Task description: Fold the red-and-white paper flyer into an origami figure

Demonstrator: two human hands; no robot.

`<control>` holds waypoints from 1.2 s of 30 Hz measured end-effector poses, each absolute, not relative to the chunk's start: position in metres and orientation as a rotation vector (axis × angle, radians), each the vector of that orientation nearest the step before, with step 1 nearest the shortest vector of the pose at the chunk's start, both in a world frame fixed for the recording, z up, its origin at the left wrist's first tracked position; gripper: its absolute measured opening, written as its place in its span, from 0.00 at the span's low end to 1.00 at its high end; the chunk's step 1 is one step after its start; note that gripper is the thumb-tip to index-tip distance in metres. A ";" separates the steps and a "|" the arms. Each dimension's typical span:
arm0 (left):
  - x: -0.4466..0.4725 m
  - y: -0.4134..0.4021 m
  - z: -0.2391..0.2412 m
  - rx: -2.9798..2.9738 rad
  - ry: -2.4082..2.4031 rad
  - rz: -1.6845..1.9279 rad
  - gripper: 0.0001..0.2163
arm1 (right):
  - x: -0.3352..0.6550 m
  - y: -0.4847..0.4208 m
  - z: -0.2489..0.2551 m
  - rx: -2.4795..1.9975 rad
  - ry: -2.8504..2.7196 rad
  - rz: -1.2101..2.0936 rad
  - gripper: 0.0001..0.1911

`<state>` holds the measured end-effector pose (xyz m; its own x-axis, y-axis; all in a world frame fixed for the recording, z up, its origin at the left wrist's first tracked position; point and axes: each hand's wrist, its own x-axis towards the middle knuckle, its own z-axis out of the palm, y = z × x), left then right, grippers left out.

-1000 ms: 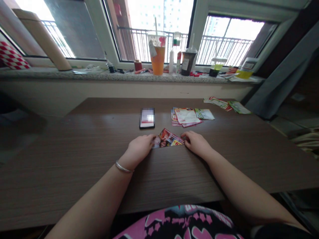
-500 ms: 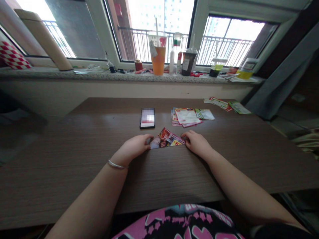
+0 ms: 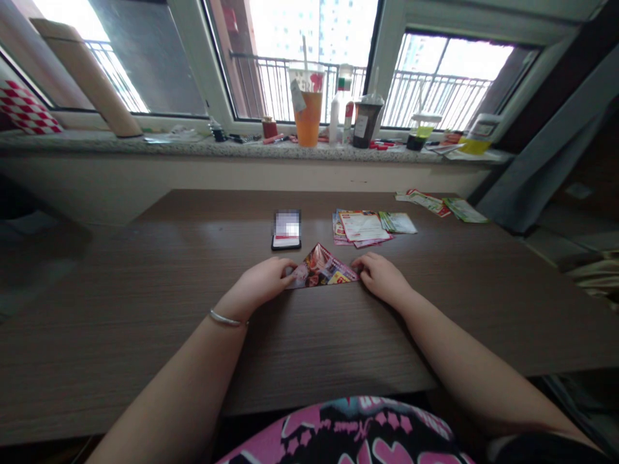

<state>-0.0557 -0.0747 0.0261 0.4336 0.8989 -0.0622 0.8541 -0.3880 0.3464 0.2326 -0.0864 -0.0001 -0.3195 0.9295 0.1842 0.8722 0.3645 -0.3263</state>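
Note:
A colourful printed leaflet (image 3: 322, 270), folded into a triangle, lies on the brown wooden table (image 3: 145, 290) in front of me. My left hand (image 3: 261, 283), with a silver bangle on the wrist, pinches the leaflet's left corner with curled fingers. My right hand (image 3: 382, 277) presses on its right corner, fingers curled too. Just beyond the leaflet lies a black phone (image 3: 286, 230) with its screen lit.
A stack of similar leaflets (image 3: 362, 227) lies behind the folded one, with more leaflets (image 3: 438, 203) at the far right. The windowsill holds an orange drink cup (image 3: 307, 106), a dark drink cup (image 3: 365, 119), bottles and small items. A cardboard tube (image 3: 82, 74) leans at the left.
The leaflet has gone from a flatter slanted shape to a neat triangle with a raised peak. My left hand slid slightly left along its edge; my right hand stayed put.

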 end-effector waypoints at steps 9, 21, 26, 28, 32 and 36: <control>-0.049 -0.077 0.023 2.442 1.583 0.364 0.14 | 0.229 -0.087 0.000 -1.409 -2.226 0.373 0.08; -0.046 -0.079 0.021 2.530 1.443 0.654 0.08 | 0.228 -0.088 0.002 -1.172 -2.193 0.296 0.06; -0.046 -0.077 0.018 2.617 1.397 0.644 0.09 | 0.227 -0.091 0.005 -1.101 -2.249 0.284 0.08; -0.045 -0.078 0.019 2.657 1.392 0.665 0.09 | 0.227 -0.091 0.006 -1.062 -2.279 0.283 0.08; -0.043 -0.079 0.023 2.760 1.374 0.665 0.08 | 0.227 -0.091 0.007 -1.016 -2.344 0.227 0.08; -0.042 -0.080 0.024 2.806 1.329 0.599 0.08 | 0.226 -0.092 0.007 -0.994 -2.439 0.176 0.08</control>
